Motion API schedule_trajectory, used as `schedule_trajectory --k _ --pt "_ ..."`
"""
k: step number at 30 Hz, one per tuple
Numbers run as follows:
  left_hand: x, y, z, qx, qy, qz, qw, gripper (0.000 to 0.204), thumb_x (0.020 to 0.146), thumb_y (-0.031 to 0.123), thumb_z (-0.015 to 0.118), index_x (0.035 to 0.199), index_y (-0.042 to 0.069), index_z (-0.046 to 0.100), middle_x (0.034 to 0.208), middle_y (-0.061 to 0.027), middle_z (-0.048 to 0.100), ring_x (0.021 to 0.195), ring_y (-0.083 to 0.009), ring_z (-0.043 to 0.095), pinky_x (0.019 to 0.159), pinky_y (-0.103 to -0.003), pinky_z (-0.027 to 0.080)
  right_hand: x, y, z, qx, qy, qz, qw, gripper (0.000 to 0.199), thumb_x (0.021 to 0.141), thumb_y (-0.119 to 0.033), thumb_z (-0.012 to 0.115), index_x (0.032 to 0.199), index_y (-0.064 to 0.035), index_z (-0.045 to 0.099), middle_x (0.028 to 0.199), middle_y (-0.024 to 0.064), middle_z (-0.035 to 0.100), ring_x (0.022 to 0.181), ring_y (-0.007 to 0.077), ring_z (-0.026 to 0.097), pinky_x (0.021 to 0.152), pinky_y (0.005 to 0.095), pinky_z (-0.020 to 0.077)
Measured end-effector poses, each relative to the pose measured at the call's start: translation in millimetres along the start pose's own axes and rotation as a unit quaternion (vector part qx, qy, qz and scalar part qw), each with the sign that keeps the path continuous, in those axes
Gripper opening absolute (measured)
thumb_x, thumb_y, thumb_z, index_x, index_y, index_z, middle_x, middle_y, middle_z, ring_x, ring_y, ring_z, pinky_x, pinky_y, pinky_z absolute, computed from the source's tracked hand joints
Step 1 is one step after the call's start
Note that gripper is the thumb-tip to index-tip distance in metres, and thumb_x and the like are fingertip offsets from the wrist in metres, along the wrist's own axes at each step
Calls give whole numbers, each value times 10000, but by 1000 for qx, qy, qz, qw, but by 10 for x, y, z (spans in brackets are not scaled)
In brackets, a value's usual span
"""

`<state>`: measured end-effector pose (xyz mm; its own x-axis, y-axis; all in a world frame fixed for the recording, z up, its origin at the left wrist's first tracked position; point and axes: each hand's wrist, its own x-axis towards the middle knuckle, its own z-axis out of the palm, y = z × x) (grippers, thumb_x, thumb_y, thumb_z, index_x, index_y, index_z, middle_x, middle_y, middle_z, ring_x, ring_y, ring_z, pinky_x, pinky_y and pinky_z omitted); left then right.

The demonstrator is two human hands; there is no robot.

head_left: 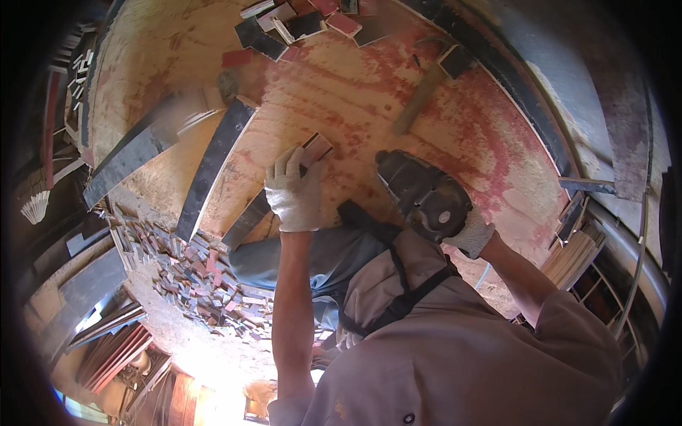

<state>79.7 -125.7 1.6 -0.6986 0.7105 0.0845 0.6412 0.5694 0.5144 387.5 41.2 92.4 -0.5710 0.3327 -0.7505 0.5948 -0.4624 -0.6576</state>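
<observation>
My left hand (292, 195), in a pale work glove, pinches a small wood block (319, 147) at its lower left end, just over the stained wooden panel (341, 92). The block has a reddish-brown face and a dark edge. On the right, my gloved right hand (472, 236) is closed around the rear of a black nail gun (426, 197) with a rounded, drum-like housing. Most of its fingers are hidden by the gun. The nail gun's nose points up and left, apart from the block, over the panel.
A hammer (418, 99) lies beyond the nail gun. Small red and black offcuts (305, 27) gather at the panel's far side. Dark strips (217, 167) lie left of my left hand. Many scraps (206, 277) cover the floor at lower left. Stacked boards (575, 257) stand at right.
</observation>
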Motion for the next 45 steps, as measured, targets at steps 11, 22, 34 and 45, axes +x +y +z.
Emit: schedule_trajectory --k 11,22,34,45 --pt "12 -38 3 -1 -1 0 1000 435 773 183 892 1176 69 773 1188 -133 758 1105 -359 700 965 -469 564 142 209 -29 176 -65 52 981 875 846 -339 878 1558 -94 432 1553 92 559 1444 247 501 1250 425 344" --pt "12 -47 25 10 -3 4 1000 425 752 203 881 1138 59 777 1184 -128 756 1087 -355 697 943 -471 570 83 55 -28 24 -43 27 998 965 798 -334 917 1551 -75 373 1521 112 572 1437 259 498 1249 414 335" --pt "61 -73 -34 -12 -13 16 1000 401 762 170 880 1138 67 790 1149 -123 771 1053 -352 702 919 -469 573 160 -39 40 -95 -36 35 994 1051 776 -239 938 1610 -64 322 1584 126 516 1482 275 488 1252 440 406" --pt "66 -110 -17 -7 -20 7 1000 383 750 189 874 1111 93 791 1100 -85 774 1016 -332 705 882 -471 570 482 309 -61 -535 -94 -172 822 1000 853 -489 827 1625 -67 352 1621 144 478 1526 311 413 1304 449 281"
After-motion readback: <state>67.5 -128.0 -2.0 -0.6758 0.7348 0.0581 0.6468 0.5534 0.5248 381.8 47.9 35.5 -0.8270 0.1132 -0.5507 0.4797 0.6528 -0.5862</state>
